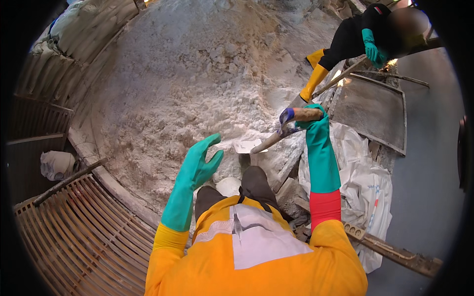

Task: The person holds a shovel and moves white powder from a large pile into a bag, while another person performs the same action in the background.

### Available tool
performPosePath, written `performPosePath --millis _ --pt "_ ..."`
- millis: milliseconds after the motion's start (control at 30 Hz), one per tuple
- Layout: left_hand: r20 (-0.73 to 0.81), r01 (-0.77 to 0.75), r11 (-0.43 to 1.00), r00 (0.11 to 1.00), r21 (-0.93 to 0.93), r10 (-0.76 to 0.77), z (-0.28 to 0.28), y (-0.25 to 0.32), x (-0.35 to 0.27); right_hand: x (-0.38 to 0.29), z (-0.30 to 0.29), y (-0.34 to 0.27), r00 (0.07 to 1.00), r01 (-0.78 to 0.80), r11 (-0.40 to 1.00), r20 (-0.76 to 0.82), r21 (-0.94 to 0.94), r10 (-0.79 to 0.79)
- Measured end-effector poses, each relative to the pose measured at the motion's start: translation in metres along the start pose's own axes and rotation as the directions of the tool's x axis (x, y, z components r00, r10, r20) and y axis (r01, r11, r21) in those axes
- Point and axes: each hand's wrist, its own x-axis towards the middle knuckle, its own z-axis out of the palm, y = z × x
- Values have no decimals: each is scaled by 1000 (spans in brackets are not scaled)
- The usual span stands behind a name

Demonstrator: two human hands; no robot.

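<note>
My right hand [313, 113], in a long green rubber glove, grips the handle of a shovel [272, 141]. Its D-shaped grip is wrapped in blue tape at one side, and the wooden shaft slants down to the left. The pale blade [247, 146] is partly visible against the white powder, near my legs. My left hand [203, 162], gloved the same way, is held out to the left of the shovel with thumb and fingers apart and nothing in it. A large heap of white, lumpy powder [192, 92] lies before me.
A co-worker [344, 40] in dark clothes, yellow boots and green gloves stands at the upper right, near a framed screen [370, 107]. White plastic sacking [359, 177] lies right of me, by a board with power sockets [354, 230]. A slatted wooden rack [92, 225] is at left.
</note>
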Motion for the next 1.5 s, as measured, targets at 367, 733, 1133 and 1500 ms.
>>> performPosePath --millis 367,733,1133,1500 --pt "16 -268 964 963 -1 268 -60 72 50 -2 57 -79 978 5 999 210 -49 6" --pt "-97 100 969 987 -224 -124 -75 -28 49 9 83 -82 901 -58 988 420 -140 112" --pt "-492 80 928 830 -365 -265 -155 -24 -25 29 160 -14 951 -169 980 280 104 134" --pt "-751 -173 985 646 26 133 -202 34 7 18 161 -25 949 -187 975 281 123 146"
